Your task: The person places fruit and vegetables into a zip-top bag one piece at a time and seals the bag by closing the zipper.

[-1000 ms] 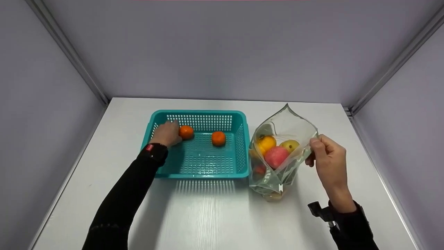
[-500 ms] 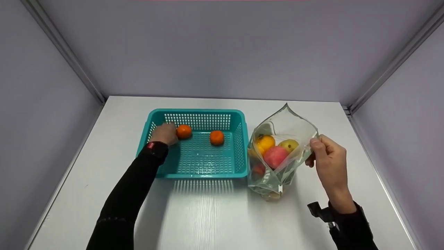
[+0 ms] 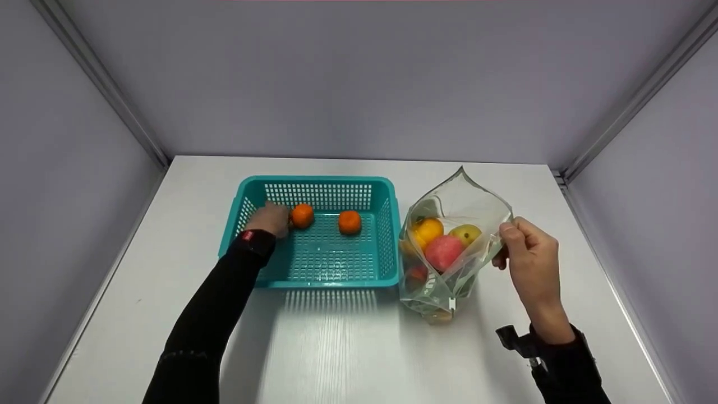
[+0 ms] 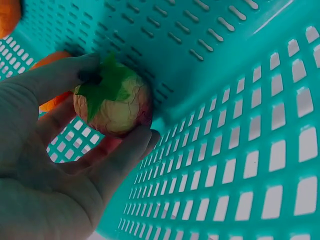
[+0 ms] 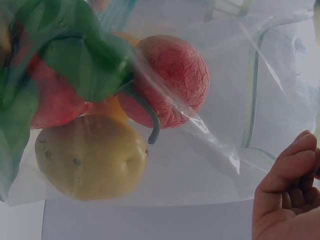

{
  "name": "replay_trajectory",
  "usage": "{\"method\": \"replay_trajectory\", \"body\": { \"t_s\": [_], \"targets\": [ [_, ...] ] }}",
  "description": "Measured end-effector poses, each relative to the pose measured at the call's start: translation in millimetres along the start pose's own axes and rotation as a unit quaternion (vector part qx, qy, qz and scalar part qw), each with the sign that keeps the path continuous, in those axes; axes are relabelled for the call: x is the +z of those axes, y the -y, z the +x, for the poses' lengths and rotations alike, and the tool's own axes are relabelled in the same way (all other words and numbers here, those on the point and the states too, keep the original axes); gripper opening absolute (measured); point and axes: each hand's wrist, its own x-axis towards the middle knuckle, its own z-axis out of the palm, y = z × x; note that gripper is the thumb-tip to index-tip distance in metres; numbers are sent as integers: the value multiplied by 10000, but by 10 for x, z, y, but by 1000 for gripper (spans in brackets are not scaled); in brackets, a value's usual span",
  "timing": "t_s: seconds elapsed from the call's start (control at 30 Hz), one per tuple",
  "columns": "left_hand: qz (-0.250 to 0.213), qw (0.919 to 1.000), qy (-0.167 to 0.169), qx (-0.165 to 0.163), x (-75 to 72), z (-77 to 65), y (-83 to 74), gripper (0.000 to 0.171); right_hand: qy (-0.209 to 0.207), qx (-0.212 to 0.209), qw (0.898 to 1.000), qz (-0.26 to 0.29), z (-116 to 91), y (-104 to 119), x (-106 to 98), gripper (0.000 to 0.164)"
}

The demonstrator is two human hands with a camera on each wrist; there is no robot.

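Observation:
In the teal basket [image 3: 325,284], my left hand [image 3: 270,219] is down in the far left corner. The left wrist view shows its thumb and fingers curled round a round cream-and-purplish fruit [image 4: 120,107] with a green leafy cap. An orange [image 3: 303,216] lies right beside that hand, and a second orange [image 3: 350,223] sits farther right. My right hand [image 3: 533,258] pinches the edge of a clear plastic bag [image 3: 471,196], spreading its mouth. Inside the bag are a wrinkled pinkish-red fruit [image 5: 172,80], a potato [image 5: 92,157], yellow-orange fruit [image 3: 429,230] and green leaves [image 5: 85,55].
The bag stands close against the basket's right side on a white table [image 3: 336,359]. Grey panels [image 3: 359,84] enclose the table at the back and on both sides. The basket's perforated wall [image 4: 240,170] rises close beside my left hand.
The orange beside my left hand has shifted slightly right in the basket, and that hand has turned a little. My right hand and the bag stay nearly where they were.

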Motion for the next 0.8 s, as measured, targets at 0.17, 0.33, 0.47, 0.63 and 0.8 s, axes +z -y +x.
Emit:
{"method": "replay_trajectory", "body": {
  "t_s": [0.17,0.33,0.47,0.63,0.8],
  "targets": [
    [-309,9995,-13,44,-86,-41,23,4,51,10,10000,30,11,21,10,36],
    [-807,9964,-187,181,-246,-124,28,17,34,-21,10000,8,17,38,4,37],
    [-1019,9936,-321,357,-405,-210,-14,28,31,-40,10000,4,18,44,1,37],
    [-987,9905,-638,717,-586,-321,-102,30,52,-85,10000,2,21,53,8,37],
    [-1054,9821,-1014,1186,-733,-462,-260,29,90,-136,9999,24,23,58,14,37]
  ]
}}
